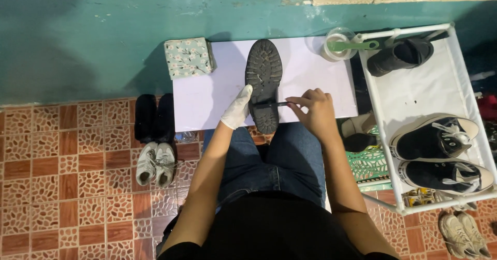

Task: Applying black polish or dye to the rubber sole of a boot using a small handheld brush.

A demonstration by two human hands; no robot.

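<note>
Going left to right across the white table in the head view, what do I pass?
Floral tissue box → gloved left hand → upturned black shoe → bare right hand → clear cup with green brush

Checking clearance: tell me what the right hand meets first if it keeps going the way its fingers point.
The right hand points left; its small dark tool already touches the upturned boot sole, so the sole comes first.

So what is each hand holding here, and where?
Gloved left hand steadies the upturned black shoe at its side; right hand pinches a thin dark tool.
</note>
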